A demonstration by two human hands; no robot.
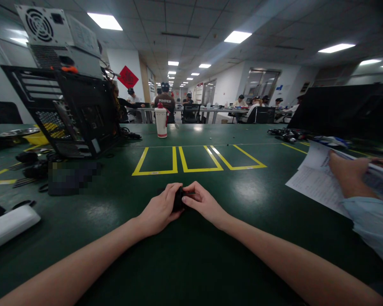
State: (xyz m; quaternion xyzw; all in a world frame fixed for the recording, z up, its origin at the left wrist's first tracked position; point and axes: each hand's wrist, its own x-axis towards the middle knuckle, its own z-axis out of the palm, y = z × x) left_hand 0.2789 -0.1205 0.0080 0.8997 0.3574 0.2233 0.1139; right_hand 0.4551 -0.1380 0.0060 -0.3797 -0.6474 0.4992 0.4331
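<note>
Near the middle of the green table (191, 263) my two hands meet around a small black object (178, 199). Its kind cannot be made out, as fingers cover most of it. My left hand (161, 210) wraps round it from the left, palm down. From the right, my right hand (206, 204) closes thumb and fingertips on its right side. Both hands are low over the tabletop. Just beyond them, yellow tape outlines (155, 173) mark three open-topped boxes on the table.
At the left stands a black computer case (83, 114) with a power supply (57, 27) on top. A white bottle (161, 122) stands farther back. To the right, another person's hand (350, 172) holds papers (319, 176). A white object (11, 227) lies at the left edge.
</note>
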